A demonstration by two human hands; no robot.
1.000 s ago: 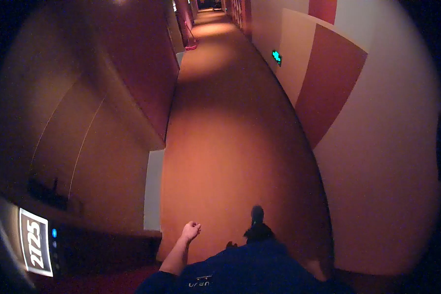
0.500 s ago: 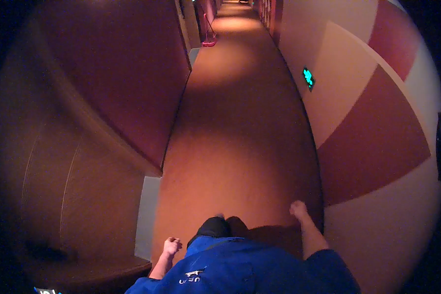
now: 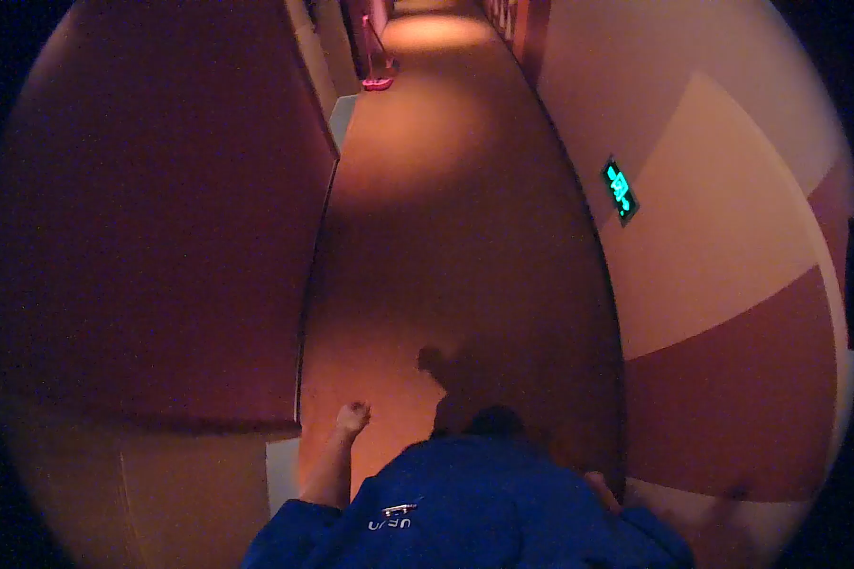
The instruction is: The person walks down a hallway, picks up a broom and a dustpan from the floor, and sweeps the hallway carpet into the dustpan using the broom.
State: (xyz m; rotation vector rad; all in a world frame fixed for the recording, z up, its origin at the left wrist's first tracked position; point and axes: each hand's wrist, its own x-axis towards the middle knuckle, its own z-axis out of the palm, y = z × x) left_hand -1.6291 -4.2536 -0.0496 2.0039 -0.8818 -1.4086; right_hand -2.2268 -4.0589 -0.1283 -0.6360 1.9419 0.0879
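Observation:
My left hand hangs in front of me at the lower left, over the orange-lit floor, its fingers curled; whether anything is inside them is too small to make out. At the lower right, a piece of my right arm shows beside my blue shirt, near the right wall, and its hand is hidden. My shadow falls on the floor just ahead of me.
A long corridor runs ahead between a dark red left wall and a patterned right wall. A green lit sign sits low on the right wall. Farther along on the left stands a pink long-handled thing.
The lit number sign and brown doorway at left have slid back as I moved forward. The green sign is nearer. My left hand swung forward, and my right hand dropped back out of sight.

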